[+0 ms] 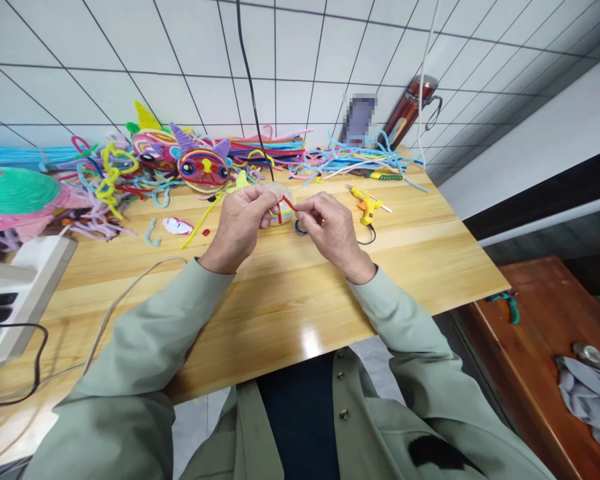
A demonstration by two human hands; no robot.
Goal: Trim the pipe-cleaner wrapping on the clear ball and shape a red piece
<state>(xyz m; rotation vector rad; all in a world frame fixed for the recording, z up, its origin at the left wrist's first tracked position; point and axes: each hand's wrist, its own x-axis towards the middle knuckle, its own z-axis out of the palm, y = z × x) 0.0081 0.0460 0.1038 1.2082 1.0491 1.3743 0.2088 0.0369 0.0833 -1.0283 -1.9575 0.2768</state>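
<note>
A short red pipe cleaner (289,203), bent at an angle, is pinched between my two hands above the wooden table. My left hand (245,223) has thumb and forefinger closed on its left part. On its right end, the fingertips of my right hand (327,230) are closed. Behind the pipe cleaner lies a round, pale, clear-looking object (279,190), partly covered by my fingers. A small blue ring (301,227) shows beside my right fingertips. To the left of my left hand are a yellow pipe cleaner (203,221) and a small red piece (206,233).
A yellow glue gun (367,205) lies right of my hands. Pipe cleaner bundles (275,148) and a colourful animal face (203,167) line the wall. A power strip (30,293) sits at left, its cables crossing the table. A red flask (409,110) stands back right.
</note>
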